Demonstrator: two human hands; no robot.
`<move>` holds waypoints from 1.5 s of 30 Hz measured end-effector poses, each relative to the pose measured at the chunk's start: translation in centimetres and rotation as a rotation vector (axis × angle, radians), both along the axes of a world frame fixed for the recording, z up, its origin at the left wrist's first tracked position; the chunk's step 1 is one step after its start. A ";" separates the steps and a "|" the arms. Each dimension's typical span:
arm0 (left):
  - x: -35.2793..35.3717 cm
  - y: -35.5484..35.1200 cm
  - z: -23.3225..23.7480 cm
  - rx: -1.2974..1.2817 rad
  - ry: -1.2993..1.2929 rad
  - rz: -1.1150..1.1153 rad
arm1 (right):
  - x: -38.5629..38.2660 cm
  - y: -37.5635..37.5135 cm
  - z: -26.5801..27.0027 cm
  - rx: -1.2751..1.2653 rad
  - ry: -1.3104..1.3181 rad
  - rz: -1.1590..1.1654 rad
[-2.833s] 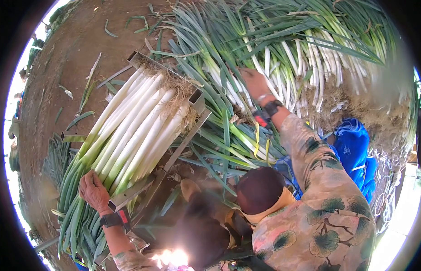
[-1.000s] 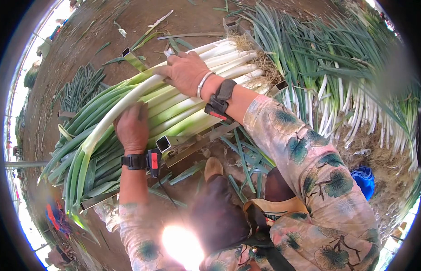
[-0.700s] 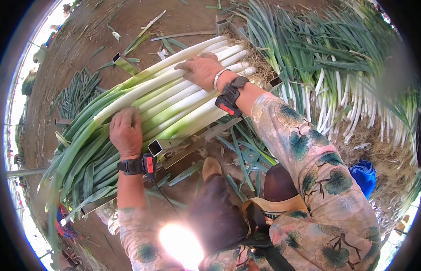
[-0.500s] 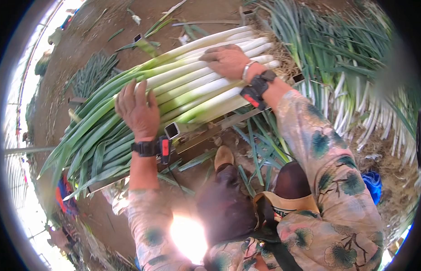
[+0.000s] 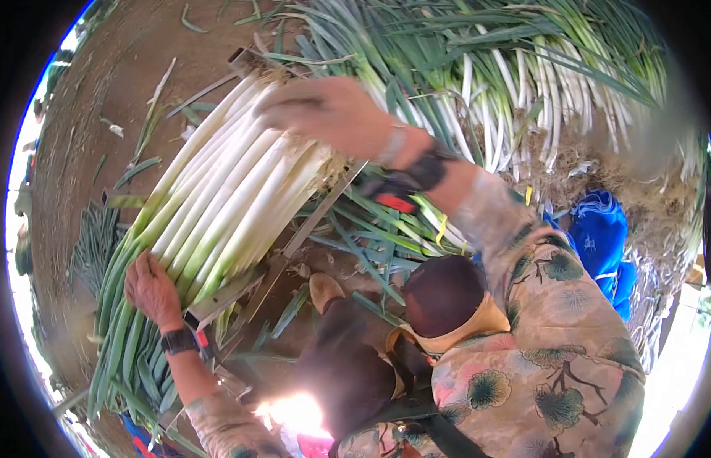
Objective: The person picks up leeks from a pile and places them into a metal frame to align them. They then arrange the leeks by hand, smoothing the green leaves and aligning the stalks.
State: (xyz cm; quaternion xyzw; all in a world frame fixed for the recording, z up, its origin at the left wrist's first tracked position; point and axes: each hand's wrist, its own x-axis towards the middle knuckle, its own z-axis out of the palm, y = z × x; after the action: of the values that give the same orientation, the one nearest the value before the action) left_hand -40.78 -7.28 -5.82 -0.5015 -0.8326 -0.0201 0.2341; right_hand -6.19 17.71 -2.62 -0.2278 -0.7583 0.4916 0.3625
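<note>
Long leeks [image 5: 206, 191] lie side by side on a metal frame [image 5: 283, 259], white stalks toward the top, green leaves toward the lower left. My left hand [image 5: 152, 290] rests on the leeks where white turns to green, its fingers slightly curled over them; whether it grips any stalk cannot be made out. Over the root ends is my right hand [image 5: 321, 114], blurred by motion, so its fingers and any hold on the leeks are unclear. Each wrist wears a black strapped device.
A large pile of leeks [image 5: 516, 91] with roots lies on the ground at the upper right. Blue cloth or plastic [image 5: 598, 237] is at the right. Loose leaves [image 5: 371, 244] lie beside the frame, and a smaller green bundle [image 5: 96, 244] lies at the left.
The view has turned, so the leeks stand steeper and further left. My right hand has shifted from the white stalks to the root ends. My left hand remains on the leeks, its fingers more curled.
</note>
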 end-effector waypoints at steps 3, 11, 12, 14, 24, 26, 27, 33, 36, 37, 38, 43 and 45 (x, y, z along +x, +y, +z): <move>0.4 0.0 0.2 -0.022 0.031 0.046 | 10.0 1.6 -2.9 -0.344 0.218 -0.312; 0.0 0.1 0.0 -0.064 0.037 0.108 | 32.4 6.7 -31.8 -0.198 -1.048 -0.967; 0.3 0.2 0.1 -0.060 0.033 0.118 | 34.3 7.7 -35.9 0.167 -1.528 -0.414; 0.6 0.3 0.3 -0.050 0.025 0.139 | 31.2 5.2 -34.0 -0.257 -1.098 -0.919; 1.0 0.3 0.4 0.010 0.020 0.048 | 29.0 -3.8 -18.4 -1.125 0.014 -0.161; 0.7 0.2 0.3 0.006 0.032 0.040 | 28.8 -5.0 -17.3 -1.397 0.140 -0.153; 0.6 0.0 0.3 0.009 0.064 0.021 | 29.2 -4.8 -20.3 -1.407 0.138 -0.188; -0.4 0.5 4.1 -0.147 -0.219 -0.101 | 22.8 -3.4 -13.6 -0.900 -0.224 -0.618; -2.8 1.2 3.0 -0.134 -0.222 -0.172 | 20.3 -4.2 -9.0 -0.809 -0.227 -0.566; -3.2 1.1 1.9 -0.060 -0.243 -0.146 | 19.4 -4.6 -8.1 -0.813 -0.180 -0.607; -2.3 1.4 2.1 -0.005 -0.181 -0.173 | 17.5 -5.2 -5.1 -0.810 -0.209 -0.565; -0.3 1.1 3.3 0.054 -0.190 -0.002 | 8.6 -5.8 1.5 -0.548 -0.208 -0.303; -0.6 1.4 2.4 0.190 -0.076 -0.054 | 4.1 -5.5 3.1 -0.415 -0.196 -0.210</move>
State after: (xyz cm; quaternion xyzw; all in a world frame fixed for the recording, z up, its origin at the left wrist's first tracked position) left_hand -41.36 -5.91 -3.40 -0.4980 -0.8216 -0.1243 0.2480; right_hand -2.07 12.18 0.53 -0.4212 -0.6449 0.5721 0.2818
